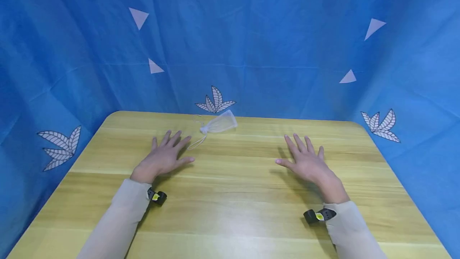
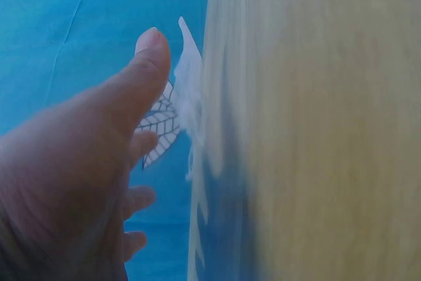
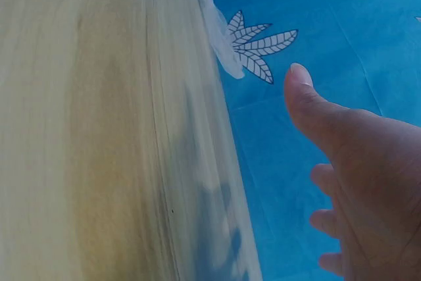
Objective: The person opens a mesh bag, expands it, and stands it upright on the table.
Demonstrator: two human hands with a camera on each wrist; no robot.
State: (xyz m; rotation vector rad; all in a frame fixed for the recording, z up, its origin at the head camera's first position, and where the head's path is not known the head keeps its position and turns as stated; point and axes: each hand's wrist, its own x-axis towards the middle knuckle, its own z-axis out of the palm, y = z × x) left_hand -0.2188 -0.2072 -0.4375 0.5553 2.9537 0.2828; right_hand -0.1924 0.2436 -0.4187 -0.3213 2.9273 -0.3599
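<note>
Pouch [image 1: 223, 122] looks hazy; left grip [image 1: 163, 159] and right grip [image 1: 308, 163] spread wide, sleeves [image 1: 115, 217] cropped.

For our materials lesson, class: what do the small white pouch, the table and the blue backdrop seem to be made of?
Pouch: probably sheer synthetic mesh, matte; it looks thin and partly see-through.
Table: wood or wood-look laminate, lightly glossy; grain bands and a soft sheen show.
Backdrop: likely printed fabric, mostly matte; it hangs in folds and creases.
</note>
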